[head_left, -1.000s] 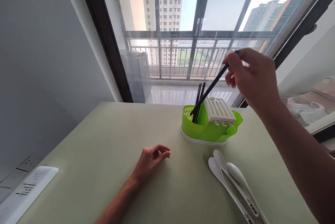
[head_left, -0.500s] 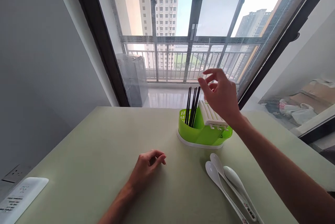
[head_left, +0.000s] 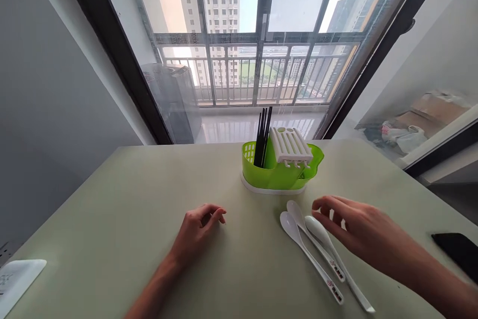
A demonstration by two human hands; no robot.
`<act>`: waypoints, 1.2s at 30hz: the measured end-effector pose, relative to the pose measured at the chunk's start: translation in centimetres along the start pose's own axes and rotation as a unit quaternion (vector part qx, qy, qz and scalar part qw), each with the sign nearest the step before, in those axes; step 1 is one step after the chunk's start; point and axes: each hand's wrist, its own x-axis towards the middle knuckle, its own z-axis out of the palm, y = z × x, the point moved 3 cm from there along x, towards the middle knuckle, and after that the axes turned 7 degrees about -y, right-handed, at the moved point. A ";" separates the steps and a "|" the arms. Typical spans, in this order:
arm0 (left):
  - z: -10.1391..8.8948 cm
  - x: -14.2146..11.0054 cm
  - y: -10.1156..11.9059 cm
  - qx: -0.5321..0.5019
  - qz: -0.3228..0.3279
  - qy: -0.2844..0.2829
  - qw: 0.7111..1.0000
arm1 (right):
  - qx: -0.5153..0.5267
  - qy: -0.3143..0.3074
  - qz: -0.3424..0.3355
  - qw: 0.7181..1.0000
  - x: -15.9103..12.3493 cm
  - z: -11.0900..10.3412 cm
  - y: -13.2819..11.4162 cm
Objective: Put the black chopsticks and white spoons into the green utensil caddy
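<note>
Over the right part of the table, my right hand (head_left: pixel 351 219) hovers just beside three white spoons, its fingers apart and holding nothing. The leftmost spoon (head_left: pixel 309 254), the middle spoon (head_left: pixel 317 244) and the rightmost spoon (head_left: pixel 341 264) lie close together with bowls pointing away from me. Behind them stands a green utensil holder (head_left: pixel 276 178) with a white slotted top (head_left: pixel 291 145) and small hooks. Several black chopsticks (head_left: pixel 263 140) stand upright in its left compartment. My left hand (head_left: pixel 201 224) rests on the table, loosely curled with nothing in it, thumb and fingertips slightly apart.
The pale green table (head_left: pixel 157 189) reaches to a glass window with a balcony railing behind it. A white object with printing (head_left: pixel 20 279) lies at the left edge. A black flat object (head_left: pixel 457 252) is at the right edge.
My right hand let go of the black chopstick, which now stands in the holder with the others. Then it came down and toward me, beside the spoons. My left hand stayed on the table.
</note>
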 end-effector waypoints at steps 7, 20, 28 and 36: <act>-0.1 0.0 0.5 0.025 -0.005 0.001 1.000 | 0.032 -0.083 0.155 0.984 -3.9 5.7 3.6; -0.1 -0.1 0.0 0.034 -0.002 -0.005 0.999 | 0.138 -0.043 0.221 0.965 -3.4 2.5 4.6; 0.0 0.0 -0.1 0.027 0.006 -0.004 1.000 | 0.341 0.169 0.043 0.924 0.8 -5.5 -2.6; 0.0 -0.1 0.4 0.020 0.012 0.009 1.000 | 0.156 0.274 -0.092 0.944 8.2 -7.3 -7.0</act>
